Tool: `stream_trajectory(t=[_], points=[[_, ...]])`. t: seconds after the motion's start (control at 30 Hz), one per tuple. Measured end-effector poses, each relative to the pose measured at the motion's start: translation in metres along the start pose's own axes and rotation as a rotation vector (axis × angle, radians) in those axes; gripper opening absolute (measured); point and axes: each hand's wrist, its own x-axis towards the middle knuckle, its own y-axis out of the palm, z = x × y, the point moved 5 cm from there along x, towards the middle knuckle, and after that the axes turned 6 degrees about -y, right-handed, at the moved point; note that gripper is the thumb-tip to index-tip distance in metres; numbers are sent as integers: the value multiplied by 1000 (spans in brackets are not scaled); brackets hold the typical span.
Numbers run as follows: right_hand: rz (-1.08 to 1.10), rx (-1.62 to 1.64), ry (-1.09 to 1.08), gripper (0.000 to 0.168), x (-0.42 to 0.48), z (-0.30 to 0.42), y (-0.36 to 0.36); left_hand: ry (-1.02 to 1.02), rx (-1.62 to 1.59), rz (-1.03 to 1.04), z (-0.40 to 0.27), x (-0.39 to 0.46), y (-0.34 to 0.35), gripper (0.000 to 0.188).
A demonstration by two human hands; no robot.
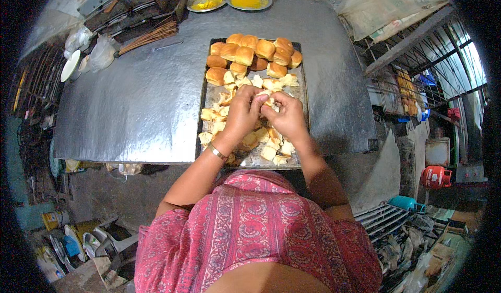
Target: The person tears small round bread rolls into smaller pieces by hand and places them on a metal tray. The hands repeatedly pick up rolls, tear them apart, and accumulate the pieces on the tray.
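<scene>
A metal baking tray (306, 97) lies on the dark table in front of me. Golden-topped bread buns (244, 55) are heaped at its far end. Torn bread pieces (269, 152) are spread over its middle and near part. My left hand (247, 107) and my right hand (284, 113) meet above the middle of the tray, fingertips pinching a piece of bread (270, 100) between them. The fingers hide part of that piece. A bracelet circles my left wrist.
Two metal plates (194, 6) with yellow contents stand at the table's (129, 105) far edge, a brush lying on the right one. A stick broom (150, 38), plastic bags (102, 52) and a fork (164, 47) lie at the far left. A metal grille (438, 58) is at the right.
</scene>
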Motion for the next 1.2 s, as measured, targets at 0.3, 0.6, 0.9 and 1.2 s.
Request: stream_trajectory(t=[0.3,0.6,0.9,1.2], points=[[-87,22,-396,17,-15,30,13,-305,-366,-107,58,14,2,23],[-100,497,-6,18,-18,15,-1,-194,156,25,69,26,-28,26],[-174,427,59,24,-6,-30,-15,-16,58,360,32,14,11,48],[-287,119,-198,12,-11,-10,-9,-357,-271,373,30,3,25,40]])
